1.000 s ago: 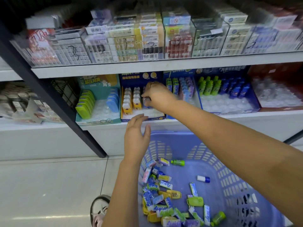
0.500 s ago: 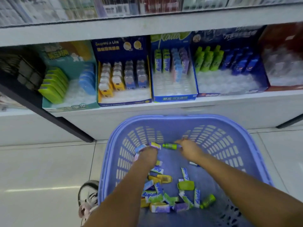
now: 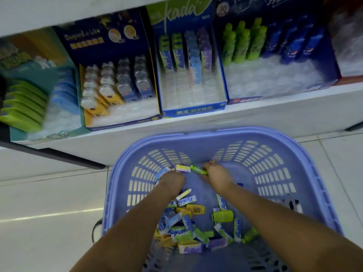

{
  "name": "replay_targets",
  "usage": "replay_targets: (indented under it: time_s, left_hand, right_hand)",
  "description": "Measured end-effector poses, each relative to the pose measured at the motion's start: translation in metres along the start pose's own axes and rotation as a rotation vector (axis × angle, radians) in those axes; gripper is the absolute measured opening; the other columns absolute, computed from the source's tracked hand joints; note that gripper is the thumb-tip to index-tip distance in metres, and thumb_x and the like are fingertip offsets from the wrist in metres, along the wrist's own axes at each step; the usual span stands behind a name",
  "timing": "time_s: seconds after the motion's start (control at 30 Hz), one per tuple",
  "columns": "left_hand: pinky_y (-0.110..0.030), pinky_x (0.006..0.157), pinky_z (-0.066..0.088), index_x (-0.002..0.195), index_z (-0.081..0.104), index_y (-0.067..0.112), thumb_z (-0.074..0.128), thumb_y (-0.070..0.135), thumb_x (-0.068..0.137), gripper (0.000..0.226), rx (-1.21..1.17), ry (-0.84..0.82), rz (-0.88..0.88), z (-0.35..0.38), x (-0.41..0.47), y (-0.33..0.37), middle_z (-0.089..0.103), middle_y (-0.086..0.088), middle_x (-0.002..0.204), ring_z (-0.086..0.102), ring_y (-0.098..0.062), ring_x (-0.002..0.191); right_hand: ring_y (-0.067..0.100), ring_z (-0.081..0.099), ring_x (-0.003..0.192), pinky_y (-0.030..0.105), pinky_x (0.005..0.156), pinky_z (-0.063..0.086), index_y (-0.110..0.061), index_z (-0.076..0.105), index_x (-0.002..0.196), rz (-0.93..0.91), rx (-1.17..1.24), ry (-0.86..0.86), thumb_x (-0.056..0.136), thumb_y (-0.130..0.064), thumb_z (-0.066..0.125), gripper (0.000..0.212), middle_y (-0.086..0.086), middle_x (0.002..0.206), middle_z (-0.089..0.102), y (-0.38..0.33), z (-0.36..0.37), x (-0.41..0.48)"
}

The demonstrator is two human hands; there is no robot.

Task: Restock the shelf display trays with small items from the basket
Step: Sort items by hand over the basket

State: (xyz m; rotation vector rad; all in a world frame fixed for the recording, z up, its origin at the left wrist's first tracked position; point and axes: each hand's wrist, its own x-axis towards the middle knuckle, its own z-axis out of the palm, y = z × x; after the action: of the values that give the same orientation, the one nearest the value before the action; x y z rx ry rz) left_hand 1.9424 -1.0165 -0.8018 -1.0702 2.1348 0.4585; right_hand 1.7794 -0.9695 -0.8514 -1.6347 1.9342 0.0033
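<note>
A purple plastic basket (image 3: pixel 306 173) stands on the floor below the shelf, with several small packs and tubes loose in it. Both my hands are down at its far side. My left hand (image 3: pixel 170 178) is bent over two small packs (image 3: pixel 182 168), fingers curled down onto them and mostly hidden. My right hand (image 3: pixel 216 174) grips a green tube (image 3: pixel 198 170) that sticks out to its left. On the shelf, the navy tray (image 3: pixel 117 122) holds yellow and blue items. The Kada tray (image 3: pixel 193 111) holds packs at its back. The blue tray (image 3: pixel 275 83) holds green and blue tubes.
A teal tray (image 3: pixel 45 134) with green and blue cases sits at the left of the shelf, and a red tray (image 3: pixel 351 73) at the right edge. A white shelf front (image 3: pixel 255 118) runs just above the basket. Pale floor tiles (image 3: pixel 49 203) lie to the left.
My right hand left the navy tray and dropped into the basket, and my left hand went down with it. In the last half second both hands stayed at the far packs and green tube.
</note>
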Motion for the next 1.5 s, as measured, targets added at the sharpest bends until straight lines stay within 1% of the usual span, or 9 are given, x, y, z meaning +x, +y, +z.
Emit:
replay_targets:
  time_s: [0.23,0.37,0.47,0.63,0.73,1.03,1.2,1.37,1.5]
  left_hand:
    - [-0.035,0.089,0.047,0.111,0.066,0.007,0.065,0.012,0.083,0.029,-0.105,0.008,0.048,-0.006,0.002,-0.004,0.065,-0.015,0.115,0.06,-0.031,0.109]
    - [-0.028,0.081,0.044,0.11,0.066,0.004,0.069,0.013,0.085,0.027,-0.854,0.11,-0.027,-0.019,-0.008,0.0,0.066,-0.011,0.1,0.062,-0.022,0.096]
    - [-0.032,0.075,0.049,0.108,0.062,-0.002,0.06,0.006,0.091,0.019,-1.302,0.12,-0.08,-0.033,-0.022,0.004,0.061,-0.014,0.089,0.057,-0.02,0.082]
    - [-0.029,0.054,0.049,0.09,0.056,0.002,0.036,0.01,0.099,0.023,-2.099,0.134,-0.164,-0.056,-0.057,0.01,0.059,-0.013,0.081,0.057,-0.023,0.058]
    - [-0.018,0.037,0.031,0.089,0.058,0.005,0.041,0.023,0.1,0.027,-2.057,0.208,-0.084,-0.066,-0.076,0.01,0.052,-0.003,0.065,0.041,-0.009,0.041]
    - [-0.016,0.042,0.031,0.073,0.067,0.021,0.072,0.021,0.081,0.009,-1.871,0.557,0.239,-0.099,-0.131,0.013,0.054,0.004,0.056,0.039,-0.006,0.046]
    - [-0.015,0.053,0.044,0.082,0.068,0.025,0.081,0.027,0.071,0.018,-1.559,0.879,0.237,-0.125,-0.153,0.012,0.064,0.014,0.063,0.052,-0.002,0.055]
    - [-0.012,0.056,0.042,0.083,0.058,0.03,0.082,0.038,0.066,0.03,-1.338,1.087,0.175,-0.147,-0.164,0.032,0.061,0.011,0.074,0.047,-0.001,0.06]
    - [-0.012,0.059,0.045,0.09,0.066,0.024,0.08,0.033,0.072,0.024,-1.452,0.981,0.257,-0.16,-0.164,0.034,0.063,0.012,0.074,0.052,-0.001,0.062]
  right_hand:
    - [0.024,0.062,0.09,0.037,0.078,0.047,-0.014,0.053,0.085,0.045,0.076,-0.108,0.08,-0.024,0.068,0.02,0.019,0.106,0.065,0.001,-0.013,0.005]
    - [0.018,0.056,0.064,0.026,0.062,0.045,-0.009,0.064,0.076,0.144,0.475,-0.358,0.086,-0.024,0.066,0.017,0.008,0.066,0.059,0.004,-0.041,0.002]
    - [0.011,0.06,0.062,0.018,0.058,0.049,0.001,0.061,0.107,0.233,0.794,-0.487,0.092,-0.011,0.056,0.019,0.006,0.074,0.06,0.005,-0.067,-0.011]
    - [0.019,0.066,0.08,0.025,0.079,0.054,-0.005,0.055,0.106,0.161,1.113,-0.581,0.09,-0.001,0.056,0.016,0.012,0.092,0.066,-0.002,-0.113,-0.036]
    - [0.025,0.068,0.09,0.029,0.086,0.056,-0.001,0.058,0.105,0.035,1.238,-0.618,0.091,0.002,0.052,0.016,0.014,0.097,0.069,-0.016,-0.14,-0.05]
    - [0.029,0.071,0.089,0.027,0.072,0.058,-0.002,0.05,0.11,-0.217,1.406,-0.556,0.091,-0.002,0.045,0.019,0.019,0.096,0.07,-0.074,-0.201,-0.088]
    - [0.015,0.067,0.078,0.024,0.072,0.055,-0.012,0.061,0.093,-0.246,0.879,-0.104,0.087,-0.025,0.063,0.014,0.005,0.088,0.069,-0.097,-0.246,-0.111]
    - [0.014,0.065,0.072,0.025,0.072,0.056,-0.008,0.07,0.089,-0.308,0.859,0.182,0.072,-0.019,0.079,0.023,0.009,0.082,0.069,-0.111,-0.27,-0.126]
    - [0.012,0.068,0.074,0.018,0.068,0.055,-0.005,0.07,0.096,-0.376,0.954,0.189,0.077,-0.006,0.072,0.019,0.005,0.08,0.072,-0.099,-0.287,-0.128]
